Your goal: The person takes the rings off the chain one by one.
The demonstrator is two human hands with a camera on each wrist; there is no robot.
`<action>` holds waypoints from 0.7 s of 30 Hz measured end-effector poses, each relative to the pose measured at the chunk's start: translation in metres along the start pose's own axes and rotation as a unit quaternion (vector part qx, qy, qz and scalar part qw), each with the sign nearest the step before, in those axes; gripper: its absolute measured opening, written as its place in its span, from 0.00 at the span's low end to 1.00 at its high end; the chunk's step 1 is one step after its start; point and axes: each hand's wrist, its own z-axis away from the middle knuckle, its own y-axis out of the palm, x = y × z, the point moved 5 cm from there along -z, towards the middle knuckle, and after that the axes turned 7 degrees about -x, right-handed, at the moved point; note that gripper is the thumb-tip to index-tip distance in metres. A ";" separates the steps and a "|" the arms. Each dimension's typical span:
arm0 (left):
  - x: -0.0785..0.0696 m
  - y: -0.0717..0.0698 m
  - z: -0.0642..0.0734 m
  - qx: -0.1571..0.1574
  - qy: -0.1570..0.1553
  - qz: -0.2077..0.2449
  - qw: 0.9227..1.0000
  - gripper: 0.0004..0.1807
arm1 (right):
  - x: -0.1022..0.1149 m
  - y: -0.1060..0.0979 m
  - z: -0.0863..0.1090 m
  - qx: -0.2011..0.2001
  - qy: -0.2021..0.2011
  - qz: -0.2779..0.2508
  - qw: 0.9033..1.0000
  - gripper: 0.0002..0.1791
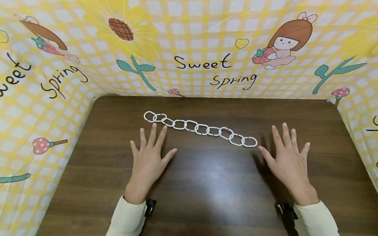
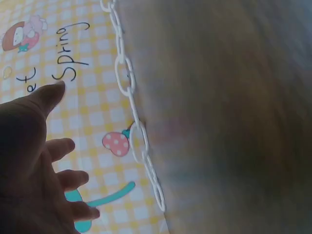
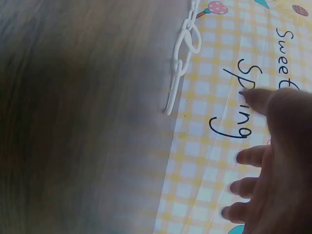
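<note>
A chain of white plastic oval links [image 1: 202, 134] lies across the dark table, slanting from upper left down to the right. Small gaps show in several links. My left hand [image 1: 147, 160], fingers spread and straight, is just in front of the chain's left end, with nothing in its grasp. At the other end, my right hand [image 1: 290, 162] is also spread out, its thumb tip close to the last link. Both wrist views show the chain along the table's far edge, beyond the fingers.
The brown wooden table [image 1: 189, 196] has rounded far corners. A yellow checked cloth [image 1: 200, 29] with printed flowers, strawberries and lettering rises behind it and along both sides. Pale sleeves [image 1: 127, 218] and black wrist straps [image 1: 287, 210] are at the near side.
</note>
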 end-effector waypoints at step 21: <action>-0.078 0.026 -0.030 -0.016 0.094 0.140 0.986 0.31 | 0.005 0.002 -0.009 -0.040 0.016 -0.113 0.993 0.31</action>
